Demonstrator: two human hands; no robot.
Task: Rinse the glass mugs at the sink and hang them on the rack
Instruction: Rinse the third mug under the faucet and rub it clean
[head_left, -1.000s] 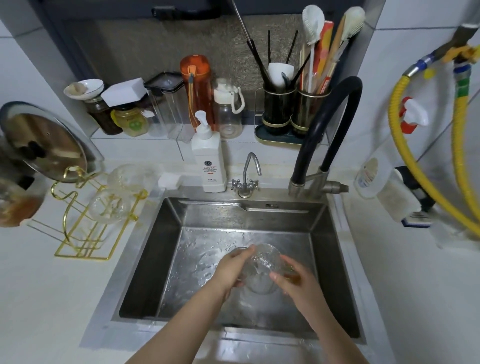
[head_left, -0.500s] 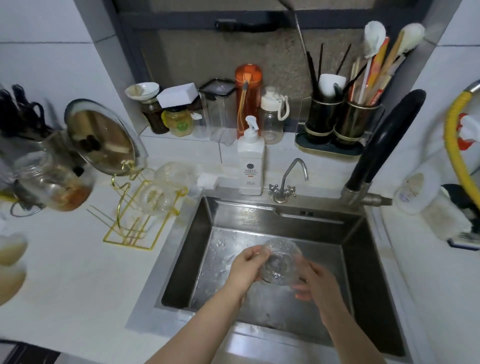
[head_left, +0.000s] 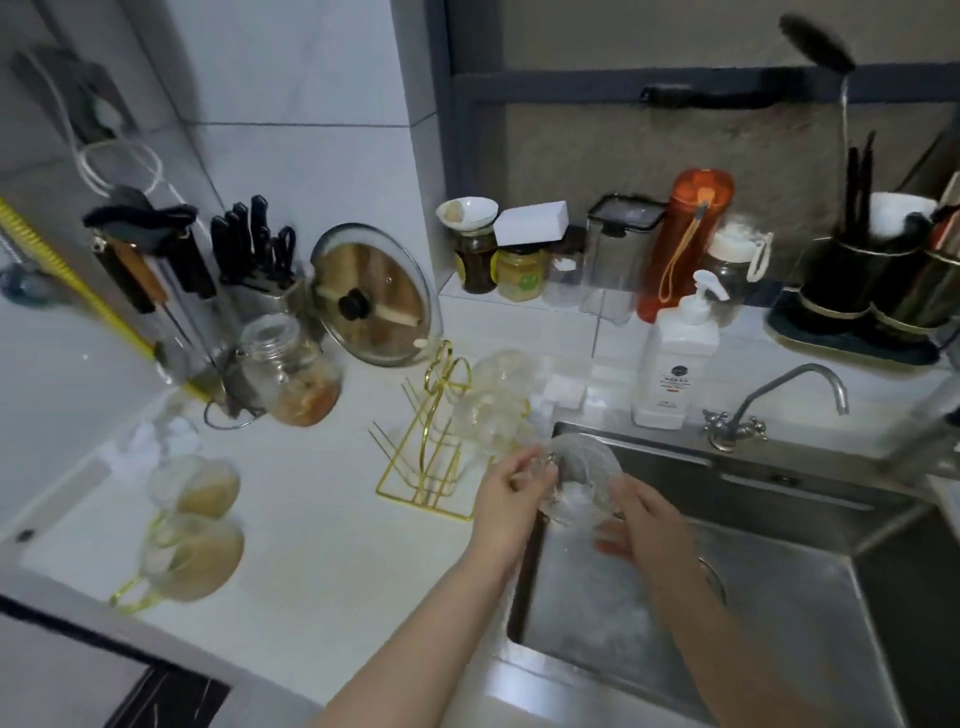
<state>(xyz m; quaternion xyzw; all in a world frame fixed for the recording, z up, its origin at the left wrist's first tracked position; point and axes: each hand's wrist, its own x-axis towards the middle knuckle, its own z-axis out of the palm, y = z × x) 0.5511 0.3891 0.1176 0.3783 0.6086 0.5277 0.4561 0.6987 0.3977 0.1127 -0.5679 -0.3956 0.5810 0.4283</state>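
Observation:
A clear glass mug (head_left: 582, 480) is held over the left rim of the steel sink (head_left: 779, 597). My left hand (head_left: 511, 493) grips its handle side, and my right hand (head_left: 644, 525) cups its lower right side. Just left of the mug stands the gold wire rack (head_left: 426, 467), with two glass mugs (head_left: 491, 410) hanging on it. On the counter at the left lie two more glass mugs (head_left: 192, 525) with yellow handles and brownish contents.
A white soap bottle (head_left: 675, 364) and a small tap (head_left: 779, 400) stand behind the sink. A glass pot lid (head_left: 371, 296), a jar (head_left: 291, 369) and a knife block (head_left: 254, 254) crowd the counter's back left. Jars and utensil holders (head_left: 878, 280) line the ledge.
Both hands have carried the mug up and left, from the sink's middle to its left rim beside the rack. The view has swung left, showing more counter.

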